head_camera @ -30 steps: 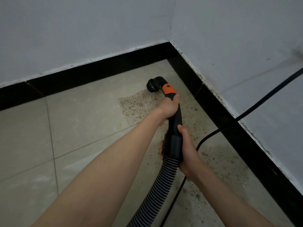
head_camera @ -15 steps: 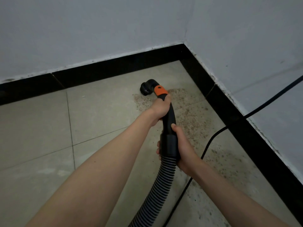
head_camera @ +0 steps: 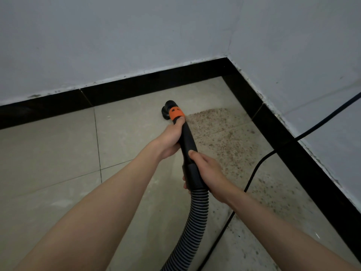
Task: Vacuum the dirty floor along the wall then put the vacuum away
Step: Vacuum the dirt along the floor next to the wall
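Pale grey walls (head_camera: 117, 45) meet in a corner above a black skirting board (head_camera: 136, 87) and a beige tiled floor (head_camera: 48, 149). Brown speckled dirt (head_camera: 224, 137) lies on the tiles along the right-hand wall, to the right of the black vacuum wand (head_camera: 188, 141). Its nozzle (head_camera: 167, 111) sits on the floor near the far skirting, just left of the dirt patch, beside an orange collar (head_camera: 176, 114). The left hand (head_camera: 170, 137) grips the wand just below that collar; the right hand (head_camera: 208, 173) is wrapped round the cuff lower down, where the ribbed hose (head_camera: 193, 222) joins. The hose runs out of view at the bottom edge. A black power cord (head_camera: 252, 177) crosses the right wall and the floor, its ends cut off.
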`<state>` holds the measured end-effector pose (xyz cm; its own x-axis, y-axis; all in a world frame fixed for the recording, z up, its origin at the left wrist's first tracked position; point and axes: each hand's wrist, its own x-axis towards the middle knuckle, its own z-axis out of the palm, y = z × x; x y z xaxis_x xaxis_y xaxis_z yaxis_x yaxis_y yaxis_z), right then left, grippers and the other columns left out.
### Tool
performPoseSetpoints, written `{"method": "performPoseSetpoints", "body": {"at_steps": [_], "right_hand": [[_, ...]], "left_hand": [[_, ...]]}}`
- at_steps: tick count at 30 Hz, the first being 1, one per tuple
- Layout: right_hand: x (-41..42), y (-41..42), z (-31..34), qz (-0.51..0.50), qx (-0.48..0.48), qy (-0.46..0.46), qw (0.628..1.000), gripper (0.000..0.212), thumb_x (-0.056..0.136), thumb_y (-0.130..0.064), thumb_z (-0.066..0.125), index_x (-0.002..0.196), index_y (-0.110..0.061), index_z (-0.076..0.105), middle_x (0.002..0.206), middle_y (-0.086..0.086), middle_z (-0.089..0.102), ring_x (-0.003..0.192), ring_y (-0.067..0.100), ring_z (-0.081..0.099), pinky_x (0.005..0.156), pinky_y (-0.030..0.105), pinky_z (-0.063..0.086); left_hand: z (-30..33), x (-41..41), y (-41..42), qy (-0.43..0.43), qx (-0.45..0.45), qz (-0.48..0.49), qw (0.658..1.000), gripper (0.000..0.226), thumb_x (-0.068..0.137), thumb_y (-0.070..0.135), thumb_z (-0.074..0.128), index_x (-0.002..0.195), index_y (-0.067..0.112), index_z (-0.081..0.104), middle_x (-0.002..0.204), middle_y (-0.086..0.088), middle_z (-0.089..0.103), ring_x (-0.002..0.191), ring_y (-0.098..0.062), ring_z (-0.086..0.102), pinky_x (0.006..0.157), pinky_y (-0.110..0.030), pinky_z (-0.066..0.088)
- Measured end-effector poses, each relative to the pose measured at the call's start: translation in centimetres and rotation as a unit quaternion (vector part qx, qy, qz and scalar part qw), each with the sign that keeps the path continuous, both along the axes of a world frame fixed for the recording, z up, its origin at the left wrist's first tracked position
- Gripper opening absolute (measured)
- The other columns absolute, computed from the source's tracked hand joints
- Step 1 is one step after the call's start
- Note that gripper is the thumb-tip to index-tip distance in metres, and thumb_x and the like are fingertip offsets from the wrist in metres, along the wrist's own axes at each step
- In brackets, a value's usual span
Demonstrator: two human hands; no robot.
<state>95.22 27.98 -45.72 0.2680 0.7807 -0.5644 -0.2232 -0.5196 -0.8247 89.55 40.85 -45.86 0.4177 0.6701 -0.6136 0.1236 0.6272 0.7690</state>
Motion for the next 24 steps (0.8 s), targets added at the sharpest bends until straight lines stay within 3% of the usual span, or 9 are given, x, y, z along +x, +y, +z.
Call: {"method": "performPoseSetpoints", "body": {"at_steps": [3, 4, 7, 12, 18, 24], "right_hand": [[-0.7, 0.0, -0.4, 0.044, 0.009, -0.085, 0.995, 0.029, 0.096, -0.036, 0.056, 0.079, -0.012, 0.059, 0.072, 0.012, 0.063, 0.060, 0.027, 0.062, 0.063, 0.045, 0.058], [-1.0, -0.1, -0.6, 0.058, 0.012, -0.121, 0.991, 0.029, 0.094, -0.036, 0.057, 0.075, -0.015, 0.058, 0.069, 0.007, 0.062, 0.062, 0.023, 0.061, 0.067, 0.044, 0.056], [-1.8, -0.5, -0.6, 0.105, 0.013, -0.205, 0.973, 0.027, 0.092, -0.039, 0.057, 0.073, -0.021, 0.057, 0.070, -0.001, 0.063, 0.065, 0.015, 0.061, 0.062, 0.029, 0.049], [-2.9, -1.5, -0.9, 0.169, -0.007, -0.281, 0.945, 0.028, 0.089, -0.050, 0.053, 0.088, -0.022, 0.059, 0.080, 0.001, 0.068, 0.074, 0.020, 0.066, 0.069, 0.034, 0.053], [-3.4, -2.9, -1.5, 0.202, -0.032, -0.343, 0.917, 0.032, 0.089, -0.055, 0.049, 0.096, -0.024, 0.055, 0.081, 0.002, 0.066, 0.077, 0.025, 0.064, 0.070, 0.037, 0.053], [-3.1, -3.1, -1.3, 0.196, -0.037, -0.354, 0.914, 0.032, 0.089, -0.055, 0.047, 0.095, -0.024, 0.053, 0.079, 0.001, 0.064, 0.076, 0.025, 0.063, 0.066, 0.034, 0.049]], "left_hand": [[-0.1, -1.5, -0.1, 0.005, -0.019, 0.034, 0.999, 0.034, 0.101, 0.036, 0.037, 0.108, 0.004, 0.046, 0.082, -0.005, 0.048, 0.071, -0.015, 0.049, 0.059, -0.025, 0.043], [0.0, -1.9, -0.1, 0.013, -0.019, 0.041, 0.999, 0.034, 0.101, 0.037, 0.037, 0.106, 0.005, 0.047, 0.083, -0.004, 0.049, 0.072, -0.015, 0.050, 0.060, -0.026, 0.044], [-0.3, -2.7, -0.1, 0.085, 0.011, 0.063, 0.994, 0.037, 0.099, 0.038, 0.040, 0.114, 0.004, 0.047, 0.088, -0.006, 0.051, 0.077, -0.018, 0.052, 0.065, -0.028, 0.045], [-2.0, -3.7, -0.5, 0.205, 0.066, 0.058, 0.975, 0.050, 0.097, 0.036, 0.044, 0.131, 0.001, 0.040, 0.104, -0.012, 0.051, 0.092, -0.027, 0.052, 0.079, -0.035, 0.046], [-3.1, -4.7, -2.0, 0.187, 0.057, 0.045, 0.980, 0.046, 0.099, 0.042, 0.040, 0.119, 0.001, 0.044, 0.094, -0.011, 0.052, 0.091, -0.028, 0.052, 0.079, -0.036, 0.046], [-2.6, -4.2, -2.3, 0.150, 0.036, 0.030, 0.988, 0.043, 0.100, 0.044, 0.038, 0.115, 0.004, 0.041, 0.085, -0.006, 0.050, 0.080, -0.022, 0.052, 0.077, -0.036, 0.044]]}}
